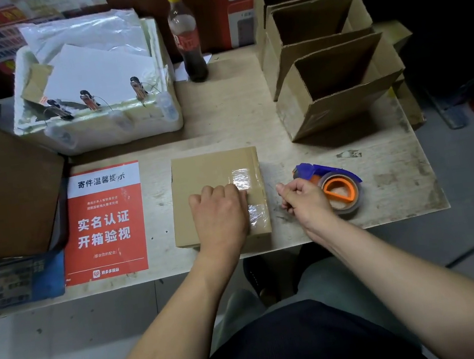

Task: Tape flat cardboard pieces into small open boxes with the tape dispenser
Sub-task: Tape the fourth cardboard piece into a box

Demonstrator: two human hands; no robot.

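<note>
On the bench (220, 114), a cardboard box (214, 179) is flanked by a notice (104, 222) on the left and a tape dispenser (337, 186) on the right.
</note>
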